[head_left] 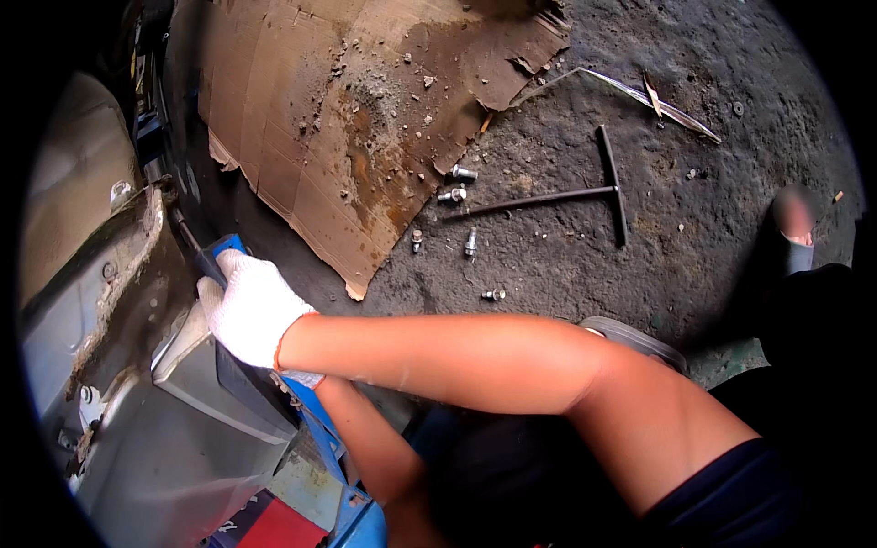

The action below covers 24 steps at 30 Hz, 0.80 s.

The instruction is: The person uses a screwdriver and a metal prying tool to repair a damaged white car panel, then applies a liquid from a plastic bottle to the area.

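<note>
My right hand (256, 310), in a white knit glove with an orange cuff edge, is at the left, against a blue-edged metal part (228, 245) of a vehicle body. Its fingers are curled, and what they close on is hidden. A dark rod (185, 228) runs toward the fingertips. My left hand (304, 377) reaches in beneath the right forearm. Only its glove cuff shows; the fingers are hidden. Beside the hands are a grey curved panel (210, 438) and a rusty, torn metal edge (128, 292).
A dark T-shaped bar wrench (548, 197) lies on the rough ground. Several bolts (470, 242) are scattered near it. A dirty, torn cardboard sheet (283, 119) spreads across the top. My shoe (635, 342) shows behind the forearm, and another person's foot (795, 219) at the right.
</note>
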Tool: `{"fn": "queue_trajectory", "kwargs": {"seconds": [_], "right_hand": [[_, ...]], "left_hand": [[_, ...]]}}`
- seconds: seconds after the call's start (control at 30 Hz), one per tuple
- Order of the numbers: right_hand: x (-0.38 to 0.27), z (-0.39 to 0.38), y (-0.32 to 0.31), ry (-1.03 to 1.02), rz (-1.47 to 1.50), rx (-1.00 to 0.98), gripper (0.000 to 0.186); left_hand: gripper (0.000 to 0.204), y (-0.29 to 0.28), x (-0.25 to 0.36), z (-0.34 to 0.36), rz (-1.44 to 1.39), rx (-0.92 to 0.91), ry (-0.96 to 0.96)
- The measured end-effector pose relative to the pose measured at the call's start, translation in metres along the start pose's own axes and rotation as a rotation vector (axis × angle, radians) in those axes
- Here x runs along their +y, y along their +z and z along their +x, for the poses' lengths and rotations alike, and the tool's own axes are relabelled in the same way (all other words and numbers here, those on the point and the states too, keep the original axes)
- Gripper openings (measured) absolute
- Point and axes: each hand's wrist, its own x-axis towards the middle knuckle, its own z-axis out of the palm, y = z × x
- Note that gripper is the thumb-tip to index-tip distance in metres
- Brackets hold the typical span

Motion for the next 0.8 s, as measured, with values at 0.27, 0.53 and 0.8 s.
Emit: {"fn": "queue_trajectory", "kwargs": {"seconds": [0.27,0.53,0.8], "right_hand": [[-0.007,-0.009,-0.007,-0.128,-0.325,-0.121,0.032],[0.009,-0.008,0.007,-0.173,-0.419,-0.132,0.031],[0.011,-0.001,-0.003,0.472,1.165,-0.361,0.013]], "left_hand": [[0.035,-0.065,0.059,0.03,-0.609,-0.079,-0.381],[0.037,-0.106,0.059,0.041,-0.721,-0.059,-0.496],[0.049,-0.263,0.056,0.098,-0.875,0.128,-0.556]]}}
